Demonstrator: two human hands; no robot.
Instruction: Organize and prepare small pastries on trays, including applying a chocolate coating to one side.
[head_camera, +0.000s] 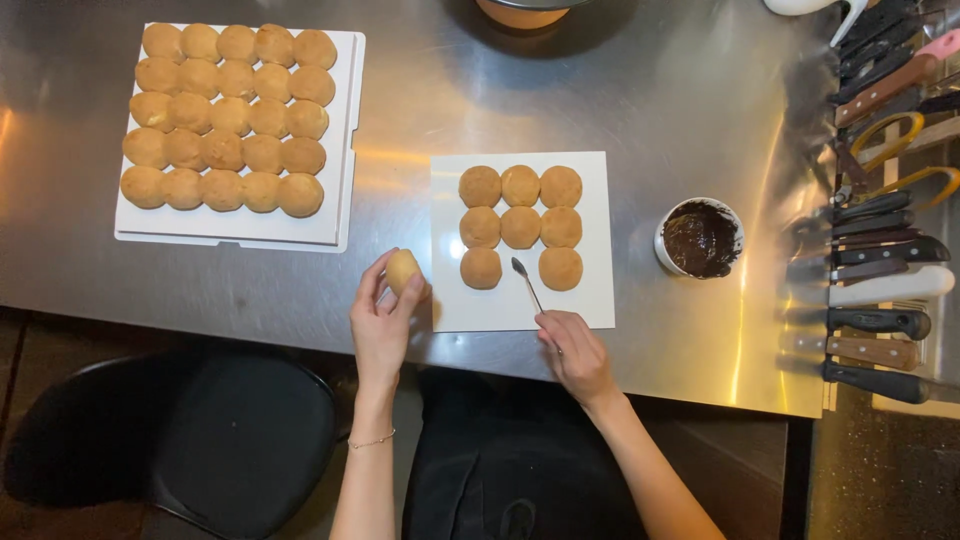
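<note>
hands: left (381, 318) grips 1 bun (403, 270) | right (572, 352) grips spoon (526, 282) | board (590, 300): 8 buns

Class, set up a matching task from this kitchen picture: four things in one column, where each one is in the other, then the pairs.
1. dough ball
2. small spoon
3. chocolate cup
4. knives

A. in the right hand
B. along the table's right edge
C. in the left hand
D. right of the small white board

Pairs: 1-C, 2-A, 3-D, 4-B
</note>
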